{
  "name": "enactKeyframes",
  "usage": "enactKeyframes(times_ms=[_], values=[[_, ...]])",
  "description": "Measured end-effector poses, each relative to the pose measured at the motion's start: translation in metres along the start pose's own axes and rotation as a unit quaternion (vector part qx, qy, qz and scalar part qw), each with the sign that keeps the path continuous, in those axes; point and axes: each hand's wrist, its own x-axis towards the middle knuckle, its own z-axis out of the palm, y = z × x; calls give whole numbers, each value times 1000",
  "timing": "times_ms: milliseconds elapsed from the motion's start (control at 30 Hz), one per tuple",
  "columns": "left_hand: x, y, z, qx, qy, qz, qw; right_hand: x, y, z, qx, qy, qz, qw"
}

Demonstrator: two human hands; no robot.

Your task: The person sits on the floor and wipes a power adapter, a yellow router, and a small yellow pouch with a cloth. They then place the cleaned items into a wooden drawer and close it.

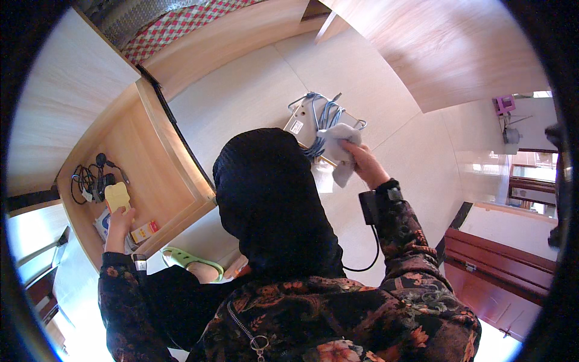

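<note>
My left hand [119, 222] reaches into an open wooden drawer [151, 149] and grips a pale yellow object [116, 194], perhaps a box or packet. Beside that object lie a black coiled cable [80, 181] and a black plug-like piece [101, 159]. In my right hand [368, 166] is a crumpled white cloth [341, 140]. It rests against a pale, flat device [305, 115] on the tiled floor. Blue-grey cable [329, 115] is wound around the device, and the cloth hides part of both. My fingertips are partly covered by the cloth.
A yellow-and-white small box [144, 232] and a plastic packet [102, 224] lie in the drawer. A green clog [194, 262] is on my foot. Wooden panels [461, 50] rise around the floor. A reddish-brown door [493, 271] stands at right.
</note>
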Motion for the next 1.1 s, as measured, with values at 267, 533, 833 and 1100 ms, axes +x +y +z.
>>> enactKeyframes(times_ms=[267, 533, 833, 1100], values=[[-33, 39, -19, -94, 30, 33, 995, 57, 15, 55, -234, 143, -32, 961], [-53, 50, -23, -153, 30, 36, 987, 72, 26, 85, -470, 275, -1, 839], [-57, 48, -32, -152, 28, 70, 985, 78, 19, 16, -267, 282, -18, 921], [-66, 65, -43, -199, 12, 80, 977, 35, -36, -10, -53, 140, -106, 983]])
